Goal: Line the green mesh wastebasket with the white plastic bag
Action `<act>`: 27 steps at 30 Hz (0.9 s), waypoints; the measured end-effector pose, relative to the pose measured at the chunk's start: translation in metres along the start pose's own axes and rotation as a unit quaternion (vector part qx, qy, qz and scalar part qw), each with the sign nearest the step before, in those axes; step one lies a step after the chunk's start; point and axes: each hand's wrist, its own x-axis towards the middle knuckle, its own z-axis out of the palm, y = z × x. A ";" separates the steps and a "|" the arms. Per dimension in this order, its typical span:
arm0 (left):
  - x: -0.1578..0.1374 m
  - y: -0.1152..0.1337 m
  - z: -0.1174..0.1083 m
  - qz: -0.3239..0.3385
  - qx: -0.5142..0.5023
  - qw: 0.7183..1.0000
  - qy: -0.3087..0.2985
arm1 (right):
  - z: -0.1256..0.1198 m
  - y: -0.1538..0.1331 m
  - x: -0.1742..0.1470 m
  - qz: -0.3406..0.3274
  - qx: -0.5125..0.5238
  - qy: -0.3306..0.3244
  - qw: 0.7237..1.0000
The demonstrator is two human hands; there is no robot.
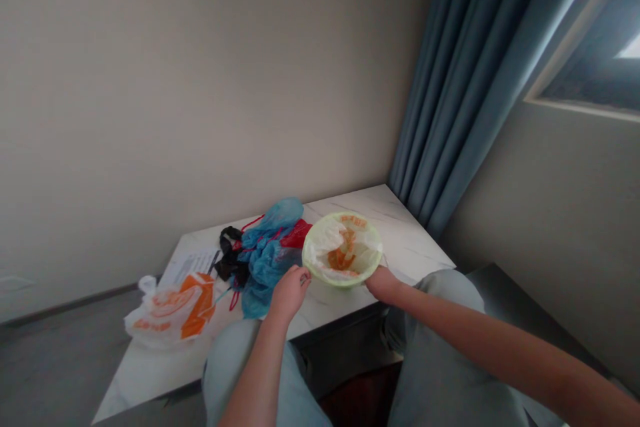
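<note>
A small light-green trash bin (343,283) stands at the front of the white table, its opening tilted toward me. Lining it is a white plastic bag (320,250) with orange print, folded over part of the rim. My left hand (293,288) is closed at the lower left of the rim, with its fingertips curled against the edge. From the right, my right hand (384,284) grips the bin's side, and its fingers are partly hidden behind it. Left of the bin lie crumpled blue plastic bags (267,260) with red drawstrings.
A red bag (297,233) and black bags (233,260) lie among the blue ones. A knotted white-and-orange bag (173,310) sits at the left over a printed sheet (187,267). The marble-patterned table (400,233) meets the wall; a blue curtain (460,80) hangs at right.
</note>
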 end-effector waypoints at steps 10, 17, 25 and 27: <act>0.014 0.004 0.007 -0.109 0.019 0.993 0.042 | -0.021 -0.011 -0.004 -0.003 -0.093 -0.132 0.987; 0.034 -0.005 0.014 -0.282 -0.244 0.919 0.126 | -0.074 -0.039 -0.019 -0.021 0.343 -0.378 0.860; 0.029 -0.002 0.013 -0.348 -0.585 0.731 0.056 | -0.110 -0.011 0.003 0.089 0.519 0.184 0.830; 0.028 -0.002 0.009 -0.352 -0.609 0.709 0.053 | -0.114 0.004 0.012 0.161 0.511 0.240 0.809</act>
